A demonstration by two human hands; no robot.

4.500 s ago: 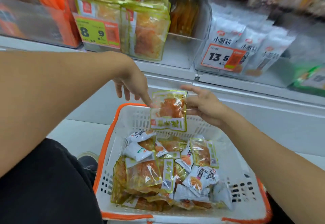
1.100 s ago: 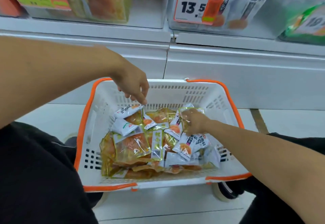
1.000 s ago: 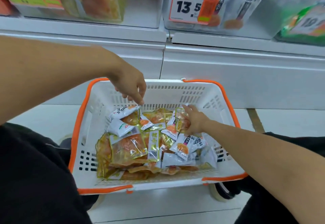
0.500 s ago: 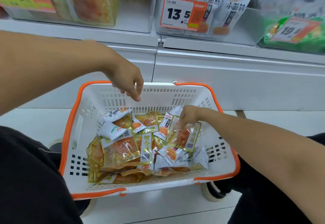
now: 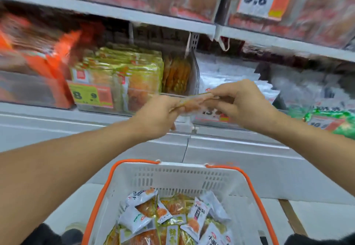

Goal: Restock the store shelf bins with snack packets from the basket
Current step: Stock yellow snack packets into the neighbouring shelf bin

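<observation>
Both hands, left hand [image 5: 161,114] and right hand [image 5: 240,104], pinch one packet [image 5: 194,101] edge-on before the bins [image 5: 134,83]; loosely held, it could slip, or land among the wrong stock.

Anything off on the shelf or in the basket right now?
Nothing stands out. Both hands, left hand and right hand, hold one packet flat before the bins; the rest lie jumbled inside the basket, none spilled.

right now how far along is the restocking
Partly done: the yellow-green packets already fill their shelf bin. In hand: the left hand and right hand hold one snack packet between them, up at shelf level. Left: a pile of packets remains in the basket.
</observation>
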